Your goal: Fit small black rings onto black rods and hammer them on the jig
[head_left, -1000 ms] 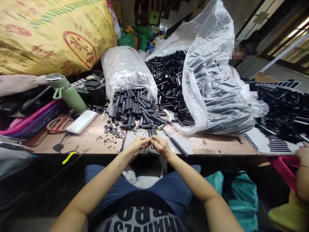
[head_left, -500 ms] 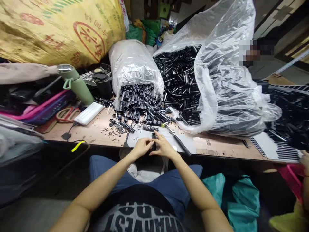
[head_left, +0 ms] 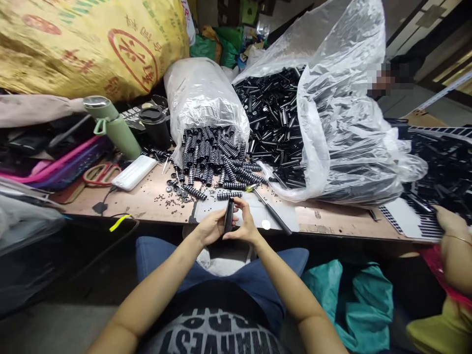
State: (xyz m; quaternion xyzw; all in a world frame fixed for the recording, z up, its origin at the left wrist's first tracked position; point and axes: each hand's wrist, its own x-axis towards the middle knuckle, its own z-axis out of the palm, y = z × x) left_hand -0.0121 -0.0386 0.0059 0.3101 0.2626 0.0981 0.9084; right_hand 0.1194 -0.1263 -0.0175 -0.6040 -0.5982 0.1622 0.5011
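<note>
A slim black piece (head_left: 229, 215) is held upright at the table edge by the left hand's (head_left: 213, 226) curled fingers; the right hand's (head_left: 244, 221) are half open beside it. Beyond, clear plastic bags (head_left: 206, 93) are filled with ridged rods (head_left: 212, 153) and smooth black tubes (head_left: 275, 123).

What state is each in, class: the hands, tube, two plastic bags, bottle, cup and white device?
Left hand, grip closed on black tube.
Right hand, grip curved beside that tube, contact unclear.
Black tube, held.
Large plastic bag, open, heaped with black tubes.
Smaller plastic bag, open, patterned pieces spilling out.
Green bottle, capped.
Black cup, lidded.
White device, lying flat, cable attached.
</note>
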